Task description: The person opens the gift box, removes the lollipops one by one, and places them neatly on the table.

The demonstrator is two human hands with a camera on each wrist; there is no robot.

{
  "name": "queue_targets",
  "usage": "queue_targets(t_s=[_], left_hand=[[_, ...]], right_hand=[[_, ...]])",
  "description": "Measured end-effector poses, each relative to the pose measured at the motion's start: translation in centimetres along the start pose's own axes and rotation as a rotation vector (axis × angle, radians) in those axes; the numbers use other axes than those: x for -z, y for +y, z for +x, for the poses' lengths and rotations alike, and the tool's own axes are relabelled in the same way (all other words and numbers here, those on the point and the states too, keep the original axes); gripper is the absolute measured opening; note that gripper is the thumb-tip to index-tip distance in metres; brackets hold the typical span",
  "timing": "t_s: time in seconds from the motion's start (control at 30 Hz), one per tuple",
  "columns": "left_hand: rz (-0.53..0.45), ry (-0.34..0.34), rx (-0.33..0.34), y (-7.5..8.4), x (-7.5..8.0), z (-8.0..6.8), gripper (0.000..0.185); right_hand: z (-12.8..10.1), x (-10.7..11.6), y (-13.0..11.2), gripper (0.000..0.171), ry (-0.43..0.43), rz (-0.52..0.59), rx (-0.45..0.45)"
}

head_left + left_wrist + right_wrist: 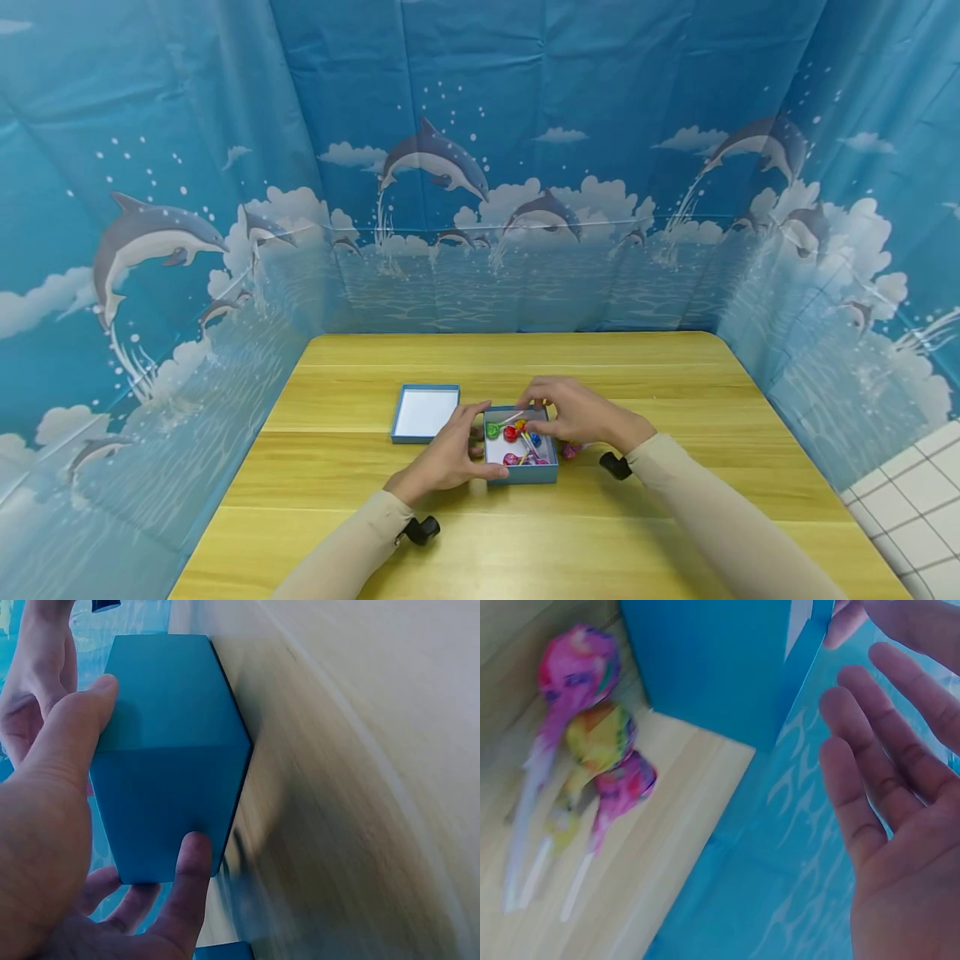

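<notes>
A blue open box [522, 475] with a white inside stands on the table and holds several wrapped lollipops, among them a green lollipop [492, 430] and a red lollipop [511, 434]. My left hand [450, 450] grips the box's left side, its thumb at the front wall and its fingers spread over the side and far end. Over the box's right far corner hovers my right hand [573, 412], fingers loosely bent and parted; in the right wrist view nothing shows between them. Beside the box, under the right wrist, lie a yellow lollipop [600, 739] and two pink ones.
Left of the box lies a shallow blue lid [426, 414], its white inside facing up. The wooden table [360, 533] meets a blue dolphin-print curtain [525, 275] at the back and sides. White tiles [922, 492] show at the lower right.
</notes>
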State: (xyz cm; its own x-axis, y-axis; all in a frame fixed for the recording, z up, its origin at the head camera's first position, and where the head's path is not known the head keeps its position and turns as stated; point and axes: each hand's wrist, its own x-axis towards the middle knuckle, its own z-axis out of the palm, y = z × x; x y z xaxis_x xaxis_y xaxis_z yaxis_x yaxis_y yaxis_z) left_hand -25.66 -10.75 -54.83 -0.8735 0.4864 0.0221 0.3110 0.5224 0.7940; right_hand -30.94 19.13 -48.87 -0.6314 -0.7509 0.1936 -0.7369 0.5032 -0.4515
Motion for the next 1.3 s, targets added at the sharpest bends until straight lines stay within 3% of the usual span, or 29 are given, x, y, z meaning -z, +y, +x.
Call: queue_targets(t_s=[0.5,0.77,1.3], left_hand=[[-0.009,-0.005,-0.008,-0.2,0.1,0.0,0.116],[-0.025,-0.007,0.005,-0.1,0.1,0.0,0.114],[-0.035,-0.003,0.002,-0.4,0.1,0.0,0.113]], right_hand=[[3.9,-2.1,-1.6,0.036,-0.233,0.057,-0.005],[4.8,-3.0,-2.0,0.036,-0.269,0.023,-0.052],[6.0,-3.8,-1.8,0.016,-0.295,0.001,-0.046]])
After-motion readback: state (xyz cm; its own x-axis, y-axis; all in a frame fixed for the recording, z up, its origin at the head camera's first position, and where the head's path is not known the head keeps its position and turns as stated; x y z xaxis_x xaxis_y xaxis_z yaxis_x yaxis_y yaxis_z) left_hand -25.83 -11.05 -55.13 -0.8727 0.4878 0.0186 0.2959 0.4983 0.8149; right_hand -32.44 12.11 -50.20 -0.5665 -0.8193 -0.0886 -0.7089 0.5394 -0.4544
